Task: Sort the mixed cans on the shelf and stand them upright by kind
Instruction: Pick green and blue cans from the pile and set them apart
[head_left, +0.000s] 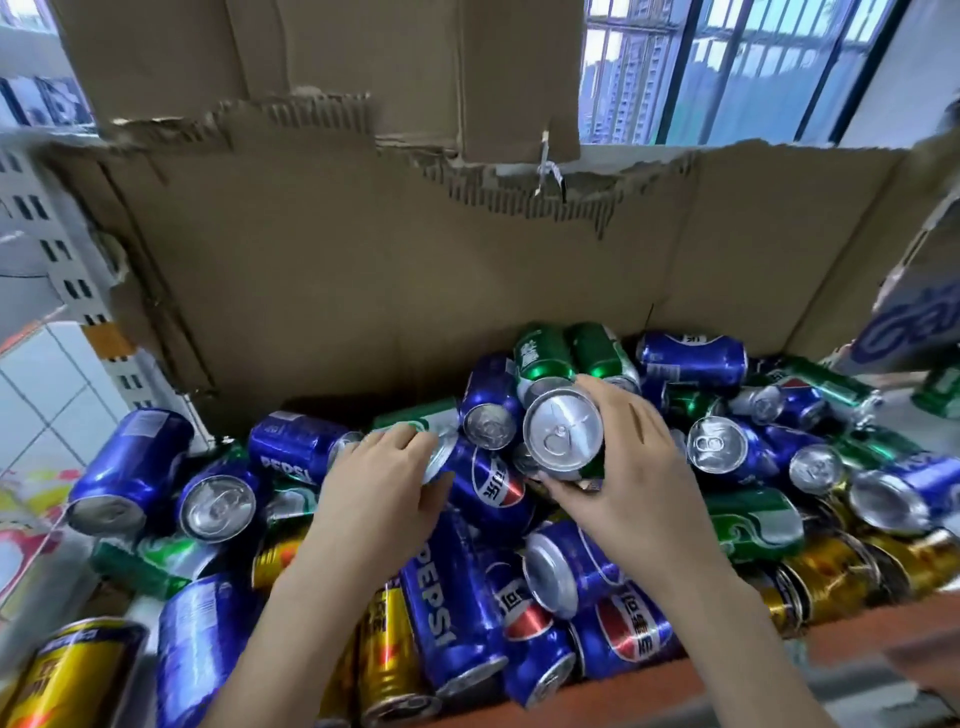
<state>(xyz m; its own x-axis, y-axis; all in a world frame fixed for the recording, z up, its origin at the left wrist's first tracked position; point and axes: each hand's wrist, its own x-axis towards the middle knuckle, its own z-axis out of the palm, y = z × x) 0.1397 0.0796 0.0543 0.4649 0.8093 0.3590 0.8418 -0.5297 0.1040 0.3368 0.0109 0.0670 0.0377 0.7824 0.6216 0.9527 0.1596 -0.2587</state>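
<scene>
Right hand (618, 467) grips green can (563, 434); left hand (387, 467) grips another can (441, 447).

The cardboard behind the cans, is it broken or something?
Yes. The cardboard wall behind the pile has a ragged, torn top edge with its ridged inside showing. The cans are a jumble too: blue, green and gold ones lie tipped over on each other. The right hand holds a green can.

Two hands (387, 467) work above a heap of blue cans (452, 597), green cans (543, 353) and gold cans (831, 577), uncountable.
</scene>
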